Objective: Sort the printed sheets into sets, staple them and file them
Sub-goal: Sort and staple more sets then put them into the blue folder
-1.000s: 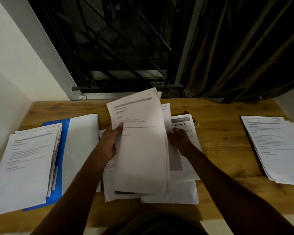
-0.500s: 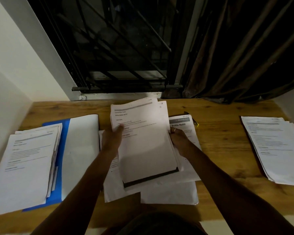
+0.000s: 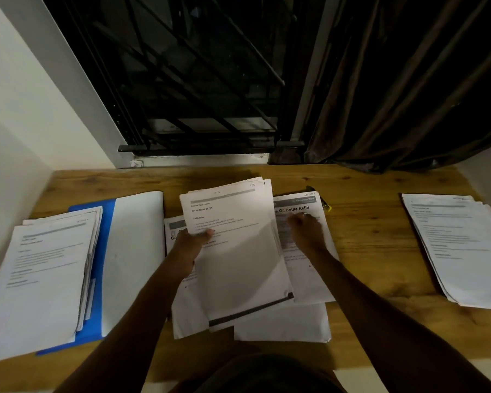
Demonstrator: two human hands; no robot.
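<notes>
My left hand (image 3: 192, 245) grips a stack of printed sheets (image 3: 238, 265) by its left edge, thumb on top, and the stack lies tilted over loose sheets in the middle of the wooden table (image 3: 366, 251). Just right of the stack and apart from it, my right hand (image 3: 306, 234) rests on a sheet headed "Oil Bottle Refill" (image 3: 309, 279), its fingers loosely curled and holding nothing that shows. An open blue folder (image 3: 105, 251) lies at the left with a pile of printed sheets (image 3: 40, 279) on it.
Another pile of printed sheets (image 3: 459, 251) lies at the table's right end. A small black and yellow object (image 3: 325, 207) pokes out behind the "Oil Bottle Refill" sheet. A barred window and a dark curtain stand behind the table; walls close both sides.
The stack has come down from upright to lie nearly flat on the loose sheets. My right hand has let go of its right edge and moved onto the sheet beside it.
</notes>
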